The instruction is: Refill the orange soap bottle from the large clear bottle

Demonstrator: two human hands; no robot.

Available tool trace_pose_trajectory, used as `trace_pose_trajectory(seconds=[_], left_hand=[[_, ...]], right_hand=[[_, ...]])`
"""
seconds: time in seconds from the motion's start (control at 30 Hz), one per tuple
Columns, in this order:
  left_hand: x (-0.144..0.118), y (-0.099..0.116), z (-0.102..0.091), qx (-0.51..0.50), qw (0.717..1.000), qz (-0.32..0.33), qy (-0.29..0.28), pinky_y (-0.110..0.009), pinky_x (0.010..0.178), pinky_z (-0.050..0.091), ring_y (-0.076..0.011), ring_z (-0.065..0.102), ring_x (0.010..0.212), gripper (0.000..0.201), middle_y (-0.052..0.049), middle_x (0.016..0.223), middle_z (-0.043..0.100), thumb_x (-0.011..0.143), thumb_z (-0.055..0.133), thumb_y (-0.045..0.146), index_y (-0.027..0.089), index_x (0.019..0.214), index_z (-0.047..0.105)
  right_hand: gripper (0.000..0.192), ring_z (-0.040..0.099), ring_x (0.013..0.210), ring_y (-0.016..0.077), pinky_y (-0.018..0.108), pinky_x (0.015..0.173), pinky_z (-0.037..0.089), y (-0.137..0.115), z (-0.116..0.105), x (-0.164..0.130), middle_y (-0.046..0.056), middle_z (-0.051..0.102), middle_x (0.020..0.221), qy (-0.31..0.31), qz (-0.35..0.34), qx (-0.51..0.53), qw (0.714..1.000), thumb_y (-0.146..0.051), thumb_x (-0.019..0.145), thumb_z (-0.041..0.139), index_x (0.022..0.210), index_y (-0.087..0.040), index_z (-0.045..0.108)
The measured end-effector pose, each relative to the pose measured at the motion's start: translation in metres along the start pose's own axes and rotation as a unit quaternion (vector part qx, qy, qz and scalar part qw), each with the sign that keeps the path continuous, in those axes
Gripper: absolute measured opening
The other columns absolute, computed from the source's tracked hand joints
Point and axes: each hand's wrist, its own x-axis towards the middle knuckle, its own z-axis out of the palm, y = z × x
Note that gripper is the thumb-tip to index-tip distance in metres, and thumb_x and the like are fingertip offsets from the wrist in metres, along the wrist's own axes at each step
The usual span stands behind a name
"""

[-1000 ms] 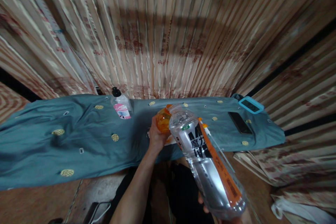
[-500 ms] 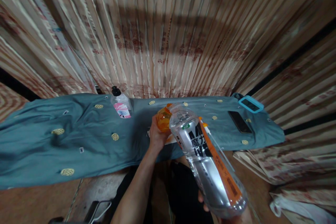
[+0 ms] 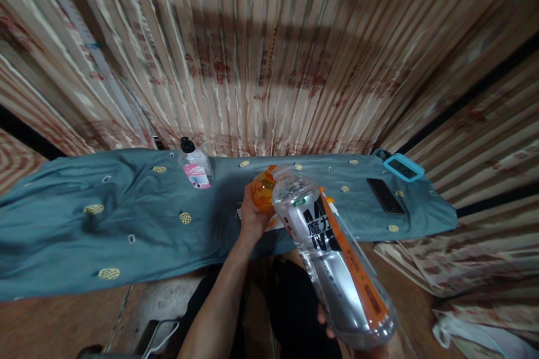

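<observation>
My right hand (image 3: 370, 349), at the bottom edge, grips the base of a large clear plastic bottle (image 3: 332, 261) with a silver, black and orange label. The bottle is tilted so its open neck points away toward a small orange container (image 3: 263, 191). My left hand (image 3: 251, 216) is wrapped around that orange container above the blue-green cloth (image 3: 126, 224). The bottle's neck sits right against the container's top, hiding most of it. A thin white stick with an orange tip (image 3: 330, 206) lies beside the bottle.
A small clear bottle with a black cap and pink label (image 3: 194, 168) stands at the back of the cloth. A black phone (image 3: 384, 196) and a blue-framed device (image 3: 402, 168) lie at the right end. Striped curtains hang behind. Folded fabric lies on the floor at right.
Nothing has visibly moved; only the view has shifted very slightly.
</observation>
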Motion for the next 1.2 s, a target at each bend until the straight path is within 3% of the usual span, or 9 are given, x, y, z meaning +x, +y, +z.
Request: trace_pose_trajectory(seconds=[0.07,0.3,0.5,0.83,1.2], left_hand=[[0.0,0.003,-0.001,0.009,1.0,-0.005,-0.003,-0.032,0.075,0.057,-0.0205,0.07,0.087,0.054,-0.006,0.102,0.07,0.064,0.076,0.029,0.018,0.111,0.053],[0.0,0.004,-0.002,0.011,1.0,-0.009,-0.004,-0.032,0.076,0.056,-0.0205,0.069,0.087,0.053,-0.006,0.102,0.07,0.064,0.076,0.029,0.019,0.11,0.052],[-0.001,0.005,-0.001,0.01,1.0,-0.016,-0.005,-0.034,0.078,0.056,-0.021,0.069,0.087,0.052,-0.007,0.101,0.069,0.064,0.076,0.029,0.018,0.109,0.052],[0.0,0.002,-0.001,0.0,1.0,-0.025,-0.008,-0.033,0.077,0.055,-0.0211,0.069,0.087,0.054,-0.006,0.101,0.069,0.062,0.078,0.031,0.019,0.108,0.053],[0.0,0.009,0.001,-0.036,0.999,-0.019,-0.01,-0.033,0.074,0.057,-0.0195,0.069,0.083,0.056,-0.005,0.097,0.07,0.059,0.08,0.032,0.019,0.106,0.051]], right_hand=[[0.08,0.073,0.051,0.03,0.043,0.047,0.061,-0.002,0.002,0.0,0.011,0.082,0.074,-0.005,0.005,0.003,1.0,-0.077,0.041,0.082,0.101,-0.025,0.077],[0.065,0.076,0.059,0.0339,0.049,0.055,0.064,-0.002,0.009,-0.008,0.011,0.083,0.082,0.029,0.016,0.021,0.999,-0.061,0.047,0.091,0.101,-0.028,0.075],[0.067,0.077,0.061,0.0317,0.042,0.052,0.064,-0.011,0.02,-0.007,0.012,0.083,0.082,0.029,-0.006,0.019,0.999,-0.065,0.045,0.089,0.098,-0.026,0.076],[0.067,0.077,0.06,0.035,0.047,0.055,0.063,-0.003,0.006,-0.007,0.012,0.083,0.079,0.005,0.034,0.008,0.999,-0.06,0.048,0.091,0.104,-0.026,0.075],[0.067,0.075,0.055,0.0316,0.044,0.051,0.063,-0.004,0.011,-0.006,0.01,0.082,0.075,0.003,0.011,-0.021,1.0,-0.068,0.05,0.085,0.102,-0.028,0.075]])
